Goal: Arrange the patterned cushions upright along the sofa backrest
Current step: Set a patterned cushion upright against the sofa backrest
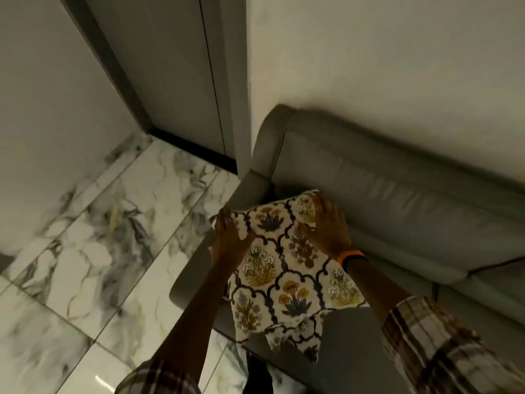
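Note:
A cream cushion [279,268] with a dark lattice and flower pattern lies over the left end of the grey sofa seat, near the armrest. Both hands hold its far edge. My left hand [227,234] grips the upper left corner, a ring on one finger. My right hand [326,226] presses on the upper right part, an orange band on the wrist. A second patterned corner [298,336] shows under its near edge; whether it is another cushion I cannot tell. The sofa backrest [397,200] runs behind the cushion along the wall.
The sofa armrest [255,177] stands left of the cushion. A marble tile floor [99,251] spreads to the left. A grey door [170,81] and wall corner stand behind the sofa's left end. Bare seat [355,351] lies to the right.

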`<state>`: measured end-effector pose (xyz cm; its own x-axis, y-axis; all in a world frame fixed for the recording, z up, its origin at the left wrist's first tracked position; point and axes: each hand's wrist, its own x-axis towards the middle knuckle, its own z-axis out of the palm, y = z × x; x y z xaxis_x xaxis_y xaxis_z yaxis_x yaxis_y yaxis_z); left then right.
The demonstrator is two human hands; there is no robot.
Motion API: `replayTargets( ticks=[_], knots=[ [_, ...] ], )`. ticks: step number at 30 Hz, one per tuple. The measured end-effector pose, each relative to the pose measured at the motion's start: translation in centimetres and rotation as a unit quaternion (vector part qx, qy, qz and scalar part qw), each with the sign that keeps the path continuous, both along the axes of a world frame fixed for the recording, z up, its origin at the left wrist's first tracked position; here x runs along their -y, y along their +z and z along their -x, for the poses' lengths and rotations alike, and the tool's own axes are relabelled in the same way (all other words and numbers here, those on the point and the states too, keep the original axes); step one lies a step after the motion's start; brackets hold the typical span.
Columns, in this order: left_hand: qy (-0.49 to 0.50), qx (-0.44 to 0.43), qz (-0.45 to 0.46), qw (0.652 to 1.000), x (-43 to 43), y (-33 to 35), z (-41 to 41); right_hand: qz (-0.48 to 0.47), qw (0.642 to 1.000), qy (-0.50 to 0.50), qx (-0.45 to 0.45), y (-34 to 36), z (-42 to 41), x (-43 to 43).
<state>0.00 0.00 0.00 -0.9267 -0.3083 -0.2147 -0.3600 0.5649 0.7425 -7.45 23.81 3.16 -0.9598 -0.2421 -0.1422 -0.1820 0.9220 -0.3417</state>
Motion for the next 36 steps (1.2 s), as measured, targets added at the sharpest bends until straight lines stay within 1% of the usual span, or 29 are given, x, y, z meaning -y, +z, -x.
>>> replayTargets(
  ticks=[1, 2, 4, 5, 7, 8, 9, 10, 12, 14, 17, 20, 22, 24, 26, 28, 30, 33, 36],
  knots=[
    [0.050, 0.015, -0.054, 0.997, -0.1, -1.1, -0.3, 0.000, 0.999, -0.024, 0.047, -1.7, -0.2, -0.5],
    [0.104, 0.036, -0.108, 0.988, -0.1, -2.1, -0.3, 0.004, 0.996, -0.052, 0.066, -2.7, -0.2, -1.0],
    [0.177, 0.092, -0.206, 0.958, -0.4, -4.4, -1.2, 0.032, 0.986, -0.120, 0.115, -5.6, -1.0, -2.8],
    [0.204, 0.103, -0.243, 0.943, -0.6, -5.6, -1.6, 0.081, 0.973, -0.159, 0.146, -7.0, -1.2, -3.7],
    [0.230, 0.097, -0.314, 0.916, -1.1, -7.7, -2.5, 0.233, 0.922, -0.222, 0.214, -8.8, -1.5, -5.0],
    [0.237, 0.088, -0.335, 0.907, -1.5, -8.5, -2.8, 0.308, 0.887, -0.241, 0.245, -9.1, -1.6, -5.3],
    [0.246, 0.081, -0.334, 0.906, -2.0, -8.9, -3.0, 0.354, 0.856, -0.257, 0.275, -9.6, -1.7, -5.8],
    [0.255, 0.082, -0.318, 0.910, -2.9, -8.3, -3.2, 0.381, 0.834, -0.263, 0.301, -9.4, -2.1, -6.3],
    [0.268, 0.073, -0.273, 0.921, -4.6, -7.3, -3.2, 0.428, 0.805, -0.261, 0.318, -8.6, -2.9, -7.1],
    [0.259, 0.044, -0.247, 0.933, -7.1, -5.4, -2.9, 0.478, 0.786, -0.272, 0.282, -6.9, -4.1, -8.7],
    [0.209, -0.026, -0.244, 0.947, -12.0, -2.1, -2.9, 0.533, 0.769, -0.288, 0.203, -4.5, -7.1, -13.0],
    [0.117, -0.070, -0.242, 0.961, -18.9, -0.4, -2.7, 0.571, 0.724, -0.359, 0.143, -2.8, -11.1, -20.7],
    [0.046, -0.064, -0.257, 0.963, -23.7, 0.0, -2.3, 0.576, 0.707, -0.395, 0.116, -2.4, -13.1, -26.2],
    [-0.011, -0.033, -0.271, 0.962, -29.6, 0.0, -2.0, 0.574, 0.690, -0.433, 0.082, -2.0, -14.5, -32.1],
    [-0.042, 0.011, -0.277, 0.960, -35.9, -0.3, -1.8, 0.572, 0.665, -0.475, 0.066, -2.5, -15.2, -38.0],
    [-0.074, 0.033, -0.305, 0.949, -41.0, -1.5, -1.4, 0.580, 0.652, -0.486, 0.043, -3.4, -15.3, -42.9],
    [-0.112, 0.041, -0.327, 0.938, -45.6, -3.8, -1.0, 0.583, 0.648, -0.489, 0.043, -5.2, -15.2, -47.8],
    [-0.138, 0.067, -0.322, 0.934, -50.5, -7.5, 0.4, 0.582, 0.639, -0.501, 0.047, -8.8, -15.1, -53.6],
    [-0.153, 0.079, -0.313, 0.934, -54.1, -12.0, 1.9, 0.571, 0.647, -0.502, 0.058, -13.5, -14.4, -58.1]
  ],
)
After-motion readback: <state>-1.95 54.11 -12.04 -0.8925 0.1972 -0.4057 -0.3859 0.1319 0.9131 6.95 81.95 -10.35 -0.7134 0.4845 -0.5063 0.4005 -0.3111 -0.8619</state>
